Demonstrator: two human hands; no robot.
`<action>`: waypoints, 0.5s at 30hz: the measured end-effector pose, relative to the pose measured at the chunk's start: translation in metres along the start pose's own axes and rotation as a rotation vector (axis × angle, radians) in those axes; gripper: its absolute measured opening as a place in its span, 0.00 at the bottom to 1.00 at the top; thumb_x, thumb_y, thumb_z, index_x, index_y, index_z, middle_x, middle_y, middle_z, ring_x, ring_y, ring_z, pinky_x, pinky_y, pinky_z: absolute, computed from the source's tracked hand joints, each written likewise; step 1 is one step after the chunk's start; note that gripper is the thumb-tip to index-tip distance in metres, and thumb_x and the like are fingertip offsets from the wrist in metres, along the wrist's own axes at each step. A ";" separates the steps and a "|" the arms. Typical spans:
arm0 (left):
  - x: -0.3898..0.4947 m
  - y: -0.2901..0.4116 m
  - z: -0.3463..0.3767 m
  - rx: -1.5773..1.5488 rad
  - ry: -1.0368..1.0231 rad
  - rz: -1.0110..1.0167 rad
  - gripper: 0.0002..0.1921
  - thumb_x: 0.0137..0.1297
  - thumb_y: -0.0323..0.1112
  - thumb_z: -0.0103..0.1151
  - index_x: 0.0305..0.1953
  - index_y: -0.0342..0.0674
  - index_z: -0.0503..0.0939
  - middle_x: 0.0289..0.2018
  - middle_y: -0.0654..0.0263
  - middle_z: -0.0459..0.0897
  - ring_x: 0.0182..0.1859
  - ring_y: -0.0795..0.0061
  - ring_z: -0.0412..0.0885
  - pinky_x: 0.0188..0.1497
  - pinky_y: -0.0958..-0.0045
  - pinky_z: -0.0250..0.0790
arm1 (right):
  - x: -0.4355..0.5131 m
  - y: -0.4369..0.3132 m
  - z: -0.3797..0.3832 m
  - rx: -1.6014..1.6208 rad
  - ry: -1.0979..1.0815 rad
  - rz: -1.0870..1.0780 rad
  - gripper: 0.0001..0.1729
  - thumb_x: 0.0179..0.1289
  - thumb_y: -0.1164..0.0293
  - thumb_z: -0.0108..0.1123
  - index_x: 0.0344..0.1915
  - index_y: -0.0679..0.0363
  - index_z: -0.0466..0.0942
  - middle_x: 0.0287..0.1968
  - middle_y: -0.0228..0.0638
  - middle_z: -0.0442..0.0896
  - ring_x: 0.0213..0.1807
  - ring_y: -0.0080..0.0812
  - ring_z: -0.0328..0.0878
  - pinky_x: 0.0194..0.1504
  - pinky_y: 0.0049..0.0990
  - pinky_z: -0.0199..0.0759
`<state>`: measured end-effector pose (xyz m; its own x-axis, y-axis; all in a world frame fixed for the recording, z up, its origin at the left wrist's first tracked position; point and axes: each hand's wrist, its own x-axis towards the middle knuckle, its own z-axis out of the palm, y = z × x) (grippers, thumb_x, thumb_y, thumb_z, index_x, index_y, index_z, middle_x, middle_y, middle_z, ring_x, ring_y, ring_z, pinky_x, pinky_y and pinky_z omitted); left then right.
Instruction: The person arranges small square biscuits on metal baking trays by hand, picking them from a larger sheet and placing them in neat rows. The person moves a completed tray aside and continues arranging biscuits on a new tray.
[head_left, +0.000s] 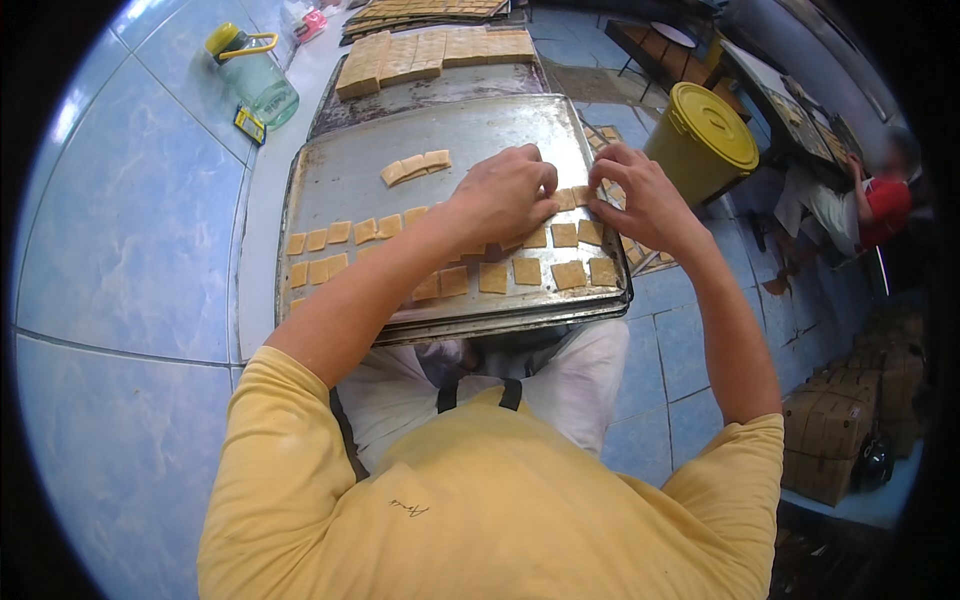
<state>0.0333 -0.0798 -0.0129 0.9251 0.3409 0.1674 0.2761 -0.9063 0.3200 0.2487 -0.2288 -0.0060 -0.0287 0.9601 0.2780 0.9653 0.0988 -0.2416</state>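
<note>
A metal baking tray (495, 131) lies before me, with rows of flat, square tan dough pieces (493, 277) along its near half. My left hand (514, 187) reaches over these rows, its thumb and fingers bent together beside a square. What sits between those fingertips is hidden. At the tray's right edge, my right hand (637, 196) has its thumb and forefinger at the end of a dough square (582, 196) in the farthest row. A short joined strip of squares (415, 166) rests farther up the tray. My left forearm covers part of the rows.
Behind the tray, thick blocks of cut dough (435, 56) stand on another tray (420, 94). A water jug (259, 86) is by the tiled wall at left. At right are a lidded yellow bin (701, 142), a seated person (862, 202) and cardboard boxes (832, 427).
</note>
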 end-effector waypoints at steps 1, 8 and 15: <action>-0.001 -0.001 0.000 0.006 -0.007 -0.002 0.17 0.74 0.46 0.70 0.56 0.44 0.90 0.55 0.55 0.86 0.60 0.52 0.85 0.64 0.54 0.78 | 0.000 0.000 -0.002 0.001 -0.028 0.012 0.13 0.70 0.64 0.74 0.48 0.57 0.82 0.63 0.40 0.82 0.67 0.49 0.79 0.69 0.46 0.72; -0.034 -0.073 -0.044 -0.011 0.205 -0.195 0.18 0.76 0.45 0.69 0.60 0.44 0.88 0.57 0.56 0.88 0.58 0.59 0.87 0.65 0.58 0.77 | 0.019 -0.008 -0.009 0.037 0.024 0.013 0.15 0.71 0.63 0.74 0.50 0.58 0.83 0.64 0.40 0.82 0.66 0.47 0.80 0.70 0.44 0.72; -0.099 -0.154 -0.099 -0.082 0.227 -0.413 0.16 0.75 0.42 0.70 0.54 0.37 0.88 0.48 0.61 0.92 0.48 0.61 0.86 0.54 0.61 0.78 | 0.101 -0.054 0.031 0.131 0.046 -0.118 0.18 0.70 0.61 0.76 0.54 0.57 0.87 0.54 0.38 0.87 0.58 0.43 0.85 0.62 0.42 0.79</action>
<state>-0.1270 0.0508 0.0136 0.6594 0.7226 0.2072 0.5786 -0.6639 0.4739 0.1853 -0.1286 0.0062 -0.1245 0.9273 0.3530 0.9139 0.2457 -0.3231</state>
